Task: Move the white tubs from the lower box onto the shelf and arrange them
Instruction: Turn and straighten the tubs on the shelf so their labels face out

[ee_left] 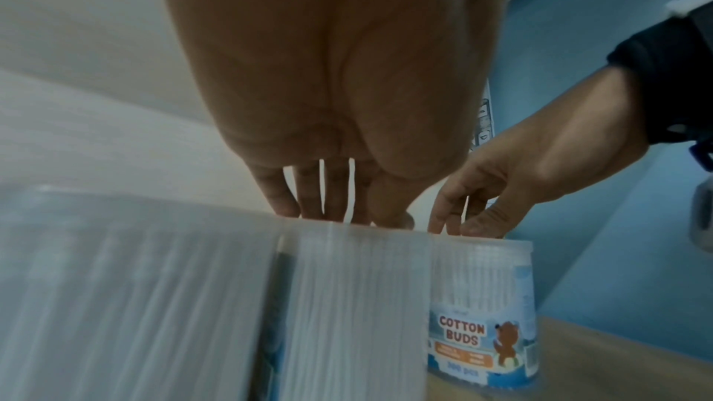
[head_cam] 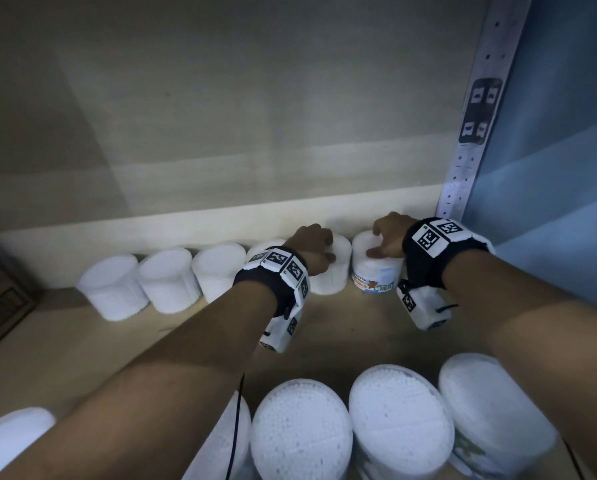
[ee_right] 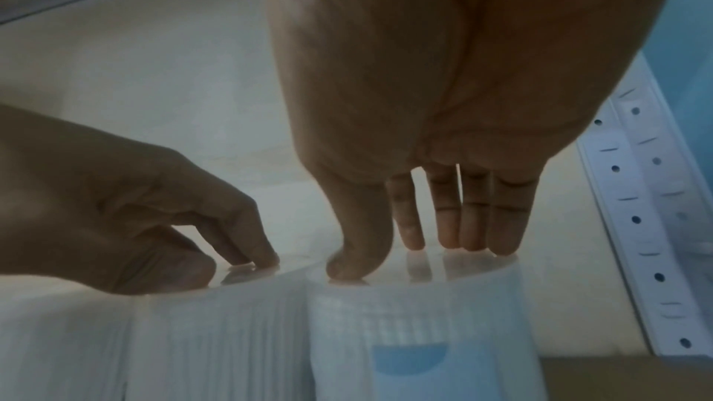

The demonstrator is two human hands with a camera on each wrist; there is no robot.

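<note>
On the back row of the pale wooden shelf, the left hand and right hand rested close-set fingertips atop the plain white plastic tub and the blue-labelled white cotton-bud tub, which seemed best nudged flush with light, even pressure to avoid tipping.

- The left forearm enters bare from 7 o'clock and reaches toward 1 o'clock. The right forearm enters from 4 o'clock and reaches toward 10 o'clock.
- The left hand is palm down, with the left fingers pointing downward close together, their tips in contact below.
- The right hand, just beside it at 3 o'clock, is also palm down. The right fingers are straight, the thumb is set apart, and all tips press down.
- Neither hand wraps round anything.
</note>
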